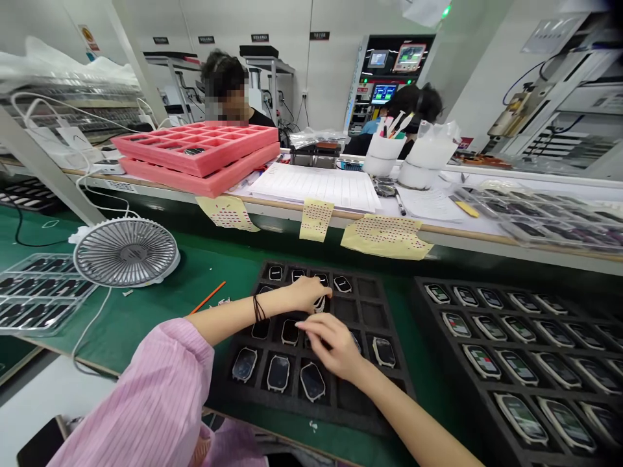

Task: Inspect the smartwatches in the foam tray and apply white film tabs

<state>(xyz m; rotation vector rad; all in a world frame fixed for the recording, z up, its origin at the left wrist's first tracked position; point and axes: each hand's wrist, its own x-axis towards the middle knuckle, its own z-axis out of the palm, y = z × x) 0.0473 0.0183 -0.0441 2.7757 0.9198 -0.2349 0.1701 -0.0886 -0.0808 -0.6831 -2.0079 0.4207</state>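
Observation:
A black foam tray [357, 395] of square watch bodies lies in front of me. My left hand [311, 294] reaches over its back middle, fingers curled on a watch [319, 303] in a compartment. Nearer to me, my right hand [335, 344] is over the middle rows, thumb and fingertips pinched together; what they hold, if anything, is too small to tell. It partly covers a watch behind it. Beside those fingertips sits a dark-screened watch [290, 332]. Three more watches, one of them tilted [312, 381], lie in the front row.
A second foam tray [423, 337] with lit and dark watches stands at the right. To the left are a grey fan [127, 253], an orange stick [207, 297] and a clear tray [46, 292]. The shelf ahead holds pink foam trays [195, 149] and papers [314, 187]. Two people sit beyond.

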